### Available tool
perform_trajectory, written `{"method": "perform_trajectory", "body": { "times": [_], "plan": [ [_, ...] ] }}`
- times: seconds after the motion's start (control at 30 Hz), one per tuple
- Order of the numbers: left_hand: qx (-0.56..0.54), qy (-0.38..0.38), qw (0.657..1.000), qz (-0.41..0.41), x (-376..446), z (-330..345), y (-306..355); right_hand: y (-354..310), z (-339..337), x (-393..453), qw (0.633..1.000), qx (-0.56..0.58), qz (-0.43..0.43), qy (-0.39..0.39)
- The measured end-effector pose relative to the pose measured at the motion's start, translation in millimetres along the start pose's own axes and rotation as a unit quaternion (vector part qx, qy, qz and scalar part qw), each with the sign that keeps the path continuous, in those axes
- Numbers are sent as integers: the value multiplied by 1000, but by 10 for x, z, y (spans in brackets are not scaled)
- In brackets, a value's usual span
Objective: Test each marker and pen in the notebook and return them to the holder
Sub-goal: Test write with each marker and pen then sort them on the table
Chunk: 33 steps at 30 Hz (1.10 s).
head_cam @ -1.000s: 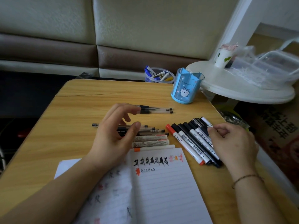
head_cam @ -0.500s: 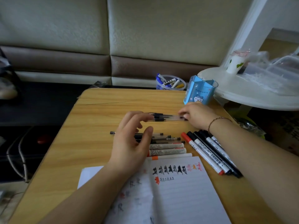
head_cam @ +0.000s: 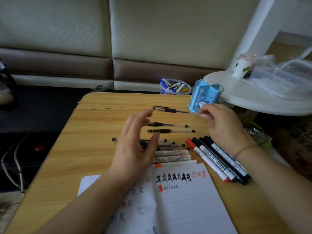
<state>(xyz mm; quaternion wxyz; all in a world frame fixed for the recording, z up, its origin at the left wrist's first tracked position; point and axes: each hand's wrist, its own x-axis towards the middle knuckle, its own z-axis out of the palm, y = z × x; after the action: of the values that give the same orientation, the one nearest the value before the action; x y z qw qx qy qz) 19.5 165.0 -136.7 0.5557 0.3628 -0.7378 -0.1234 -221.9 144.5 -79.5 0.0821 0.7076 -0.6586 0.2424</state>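
Above the table, right hand (head_cam: 219,122) pinches clear pen (head_cam: 170,110).

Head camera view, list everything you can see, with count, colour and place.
table: one, light wood, centre
notebook: one, white lined, open, near edge
blue holder: one, far right corner
clear pens: several, table middle
held pen: one, clear, black grip, lifted
markers: about four, black and red caps, right
clear tub: one, behind table
white cup: one, round side table
left hand: open, over pens
right hand: pinching held pen
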Motion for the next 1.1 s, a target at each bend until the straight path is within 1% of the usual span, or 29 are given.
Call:
{"method": "perform_trajectory", "body": {
  "times": [0.07, 0.1, 0.13, 0.17, 0.2, 0.23, 0.27, 0.3, 0.33, 0.37, 0.4, 0.47, 0.57, 0.63, 0.7, 0.73, 0.8, 0.83, 0.87, 0.97, 1.03, 1.1],
  "plan": [
    [91, -23, 994, 57, 7, 31, 5, -101, -170, -295, 995, 73, -64, 32],
    [136, -30, 987, 79, 5, 49, 11, -167, -236, -451, 989, 110, -83, 51],
    [165, -36, 981, 94, -3, 64, 20, -220, -267, -598, 982, 154, -84, 75],
    [170, -44, 979, 108, -10, 75, 36, -272, -280, -721, 969, 214, -69, 101],
    [154, -60, 979, 120, -14, 78, 59, -318, -269, -808, 946, 301, -34, 116],
    [127, -84, 980, 132, -23, 78, 85, -372, -246, -871, 904, 413, 11, 109],
    [101, -107, 979, 142, -29, 80, 120, -425, -226, -906, 850, 519, 48, 83],
    [86, -127, 976, 154, -39, 84, 151, -459, -197, -929, 805, 588, 73, 36],
    [82, -145, 972, 168, -49, 85, 183, -476, -152, -945, 780, 620, 85, -20],
    [80, -161, 967, 181, -60, 82, 207, -493, -111, -965, 775, 624, 76, -66],
    [76, -176, 963, 189, -69, 72, 220, -510, -74, -979, 778, 619, 63, -91],
    [70, -190, 959, 195, -66, 39, 218, -535, -21, -1003, 775, 623, 49, -93],
    [63, -189, 957, 208, -53, 24, 186, -511, -10, -1026, 753, 649, 43, -102],
    [28, -185, 967, 172, -61, 28, 165, -482, -45, -1037, 751, 652, 43, -101],
    [-29, -156, 982, 101, -68, 15, 131, -458, -74, -1059, 757, 644, 48, -100],
    [-56, -128, 988, 71, -70, 7, 100, -456, -78, -1069, 773, 625, 54, -98],
    [-83, -69, 994, 31, -60, -3, 52, -462, -50, -1090, 827, 551, 69, -88],
    [-82, -50, 995, 20, -47, 6, 31, -475, -26, -1101, 850, 516, 76, -81],
    [-75, -38, 996, 14, -36, 23, 12, -475, 12, -1115, 863, 493, 82, -76],
    [-61, -34, 998, -6, -43, 60, -18, -479, 83, -1149, 870, 481, 84, -65],
    [-63, -35, 997, -10, -50, 50, -9, -456, 120, -1157, 884, 459, 78, -49],
    [-72, -31, 997, -15, -52, 36, 4, -449, 154, -1161, 890, 446, 87, -45]
  ]
}}
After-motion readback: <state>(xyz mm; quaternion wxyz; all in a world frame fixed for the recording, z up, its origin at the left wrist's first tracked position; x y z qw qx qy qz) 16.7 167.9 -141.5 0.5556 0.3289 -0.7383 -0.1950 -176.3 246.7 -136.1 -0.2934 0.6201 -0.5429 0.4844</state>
